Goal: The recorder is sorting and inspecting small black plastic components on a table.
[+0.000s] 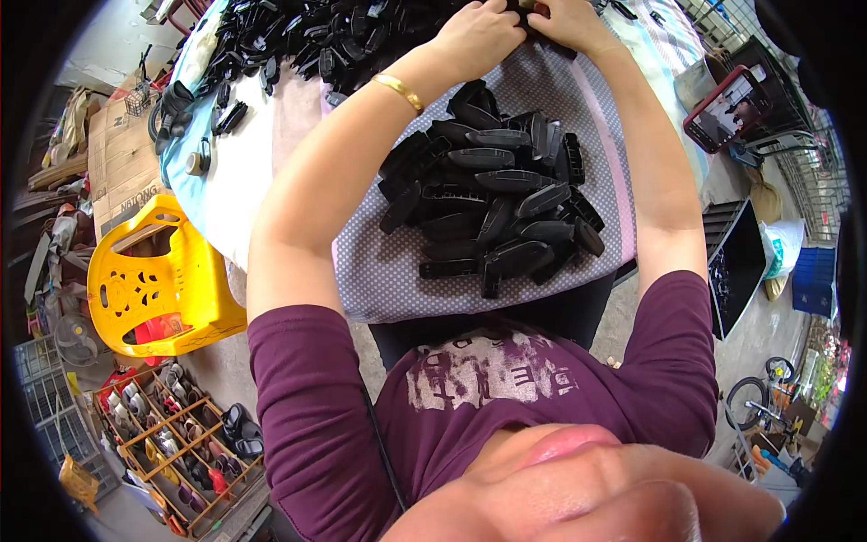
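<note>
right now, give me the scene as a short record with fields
left hand: at the top of the cloth, fingers closed over a black part
right hand: beside the left, touching the same spot
near pile: black plastic parts heaped on the dotted cloth
far pile: more black parts
wrist: gold bangle on the left arm
left of table: yellow chair
right: phone

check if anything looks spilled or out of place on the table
Nothing looks spilled or broken. The black plastic parts lie in a loose heap on the dotted cloth, and both hands, left hand and right hand, work at the far pile.
</note>
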Demonstrator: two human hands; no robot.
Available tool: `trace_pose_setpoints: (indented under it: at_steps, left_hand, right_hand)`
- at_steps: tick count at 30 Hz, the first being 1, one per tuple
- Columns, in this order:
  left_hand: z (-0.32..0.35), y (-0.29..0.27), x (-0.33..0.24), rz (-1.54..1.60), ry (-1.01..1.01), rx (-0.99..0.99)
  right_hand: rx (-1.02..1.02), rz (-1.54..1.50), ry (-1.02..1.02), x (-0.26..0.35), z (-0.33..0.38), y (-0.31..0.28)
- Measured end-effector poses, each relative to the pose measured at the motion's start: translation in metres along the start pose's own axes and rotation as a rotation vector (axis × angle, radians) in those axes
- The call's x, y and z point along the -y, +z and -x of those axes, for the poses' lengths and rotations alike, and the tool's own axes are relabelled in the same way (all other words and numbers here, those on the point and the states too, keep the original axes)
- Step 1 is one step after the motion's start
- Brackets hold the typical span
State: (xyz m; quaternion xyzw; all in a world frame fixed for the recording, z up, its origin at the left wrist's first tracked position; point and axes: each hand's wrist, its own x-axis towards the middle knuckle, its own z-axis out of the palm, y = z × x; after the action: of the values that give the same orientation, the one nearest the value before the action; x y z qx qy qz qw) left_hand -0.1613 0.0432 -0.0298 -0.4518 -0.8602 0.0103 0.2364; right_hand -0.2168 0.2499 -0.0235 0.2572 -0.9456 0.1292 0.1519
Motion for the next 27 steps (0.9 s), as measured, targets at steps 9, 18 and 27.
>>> trace_pose_setpoints:
  at_steps: [9,18,27]
  left_hand:
    - [0.061,-0.048,-0.004,0.716,-0.593,-0.244]
    - [0.103,-0.02,0.019,1.897,-0.925,-0.474]
    - [0.11,-0.023,0.02,1.907,-0.71,-0.381]
  right_hand:
    - [-0.249,-0.177,-0.432,0.011,-0.003,0.014]
    - [-0.055,0.106,-0.434,0.05,0.009,-0.004]
    - [-0.146,-0.404,-0.496,0.031,0.021,-0.003]
